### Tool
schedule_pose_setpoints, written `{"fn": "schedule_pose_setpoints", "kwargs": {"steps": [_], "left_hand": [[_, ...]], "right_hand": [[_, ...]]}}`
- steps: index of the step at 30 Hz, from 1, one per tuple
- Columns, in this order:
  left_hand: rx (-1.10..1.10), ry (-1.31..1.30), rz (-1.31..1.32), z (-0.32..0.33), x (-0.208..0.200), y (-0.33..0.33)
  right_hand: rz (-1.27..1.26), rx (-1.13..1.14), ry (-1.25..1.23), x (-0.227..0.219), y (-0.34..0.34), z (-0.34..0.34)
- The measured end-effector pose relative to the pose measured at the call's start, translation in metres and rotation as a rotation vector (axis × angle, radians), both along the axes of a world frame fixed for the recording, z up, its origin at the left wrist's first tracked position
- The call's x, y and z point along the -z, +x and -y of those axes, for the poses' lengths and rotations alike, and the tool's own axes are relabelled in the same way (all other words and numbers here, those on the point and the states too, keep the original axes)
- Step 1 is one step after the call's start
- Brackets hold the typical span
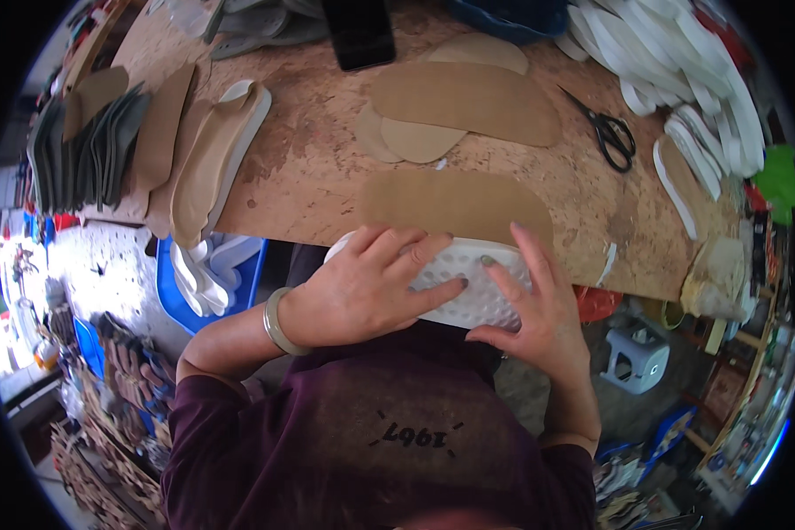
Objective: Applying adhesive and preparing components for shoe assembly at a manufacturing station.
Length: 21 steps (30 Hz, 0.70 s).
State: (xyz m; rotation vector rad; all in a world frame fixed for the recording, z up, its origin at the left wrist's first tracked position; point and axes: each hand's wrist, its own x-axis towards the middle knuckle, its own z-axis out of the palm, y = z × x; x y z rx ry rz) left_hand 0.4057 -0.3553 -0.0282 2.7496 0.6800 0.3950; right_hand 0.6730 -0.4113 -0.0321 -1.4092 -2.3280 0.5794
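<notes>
A white shoe sole (468, 265) with a dimpled face lies tilted at the table's near edge, in front of my body. Over its left part is my left hand (367, 287), fingers bent toward the far rim and thumb stretched across the dimples. My right hand (539, 305) spans the right end, thumb by the near rim and index finger against the dimpled face. Just beyond the sole, partly covered by it, a tan sole-shaped sheet (450, 196) lies flat. Farther back several similar tan pieces (468, 102) overlap.
Black scissors (611, 141) lie right of the tan pieces, before a pile of white strips (671, 62). A tan-lined sole (216, 168) and grey sheets (88, 155) stand left. A dark phone (359, 34) lies at the back. Below are a blue bin (177, 300) and a grey stool (636, 358).
</notes>
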Motion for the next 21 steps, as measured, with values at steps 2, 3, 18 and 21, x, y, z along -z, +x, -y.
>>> {"fn": "schedule_pose_setpoints", "kwargs": {"steps": [2,3,18,21], "left_hand": [[-0.02,0.009,0.045,0.002,0.008,-0.004],[-0.028,-0.043,0.073,0.003,0.011,-0.005],[-0.484,0.018,0.284,-0.003,0.079,-0.07],[-0.472,0.002,0.265,-0.006,0.082,-0.069]], "right_hand": [[0.001,-0.048,0.005,0.006,-0.003,0.0],[0.025,-0.033,0.027,0.006,-0.004,-0.001],[-0.023,0.085,0.147,0.056,0.028,-0.044],[-0.021,0.056,0.126,0.061,0.026,-0.048]]}}
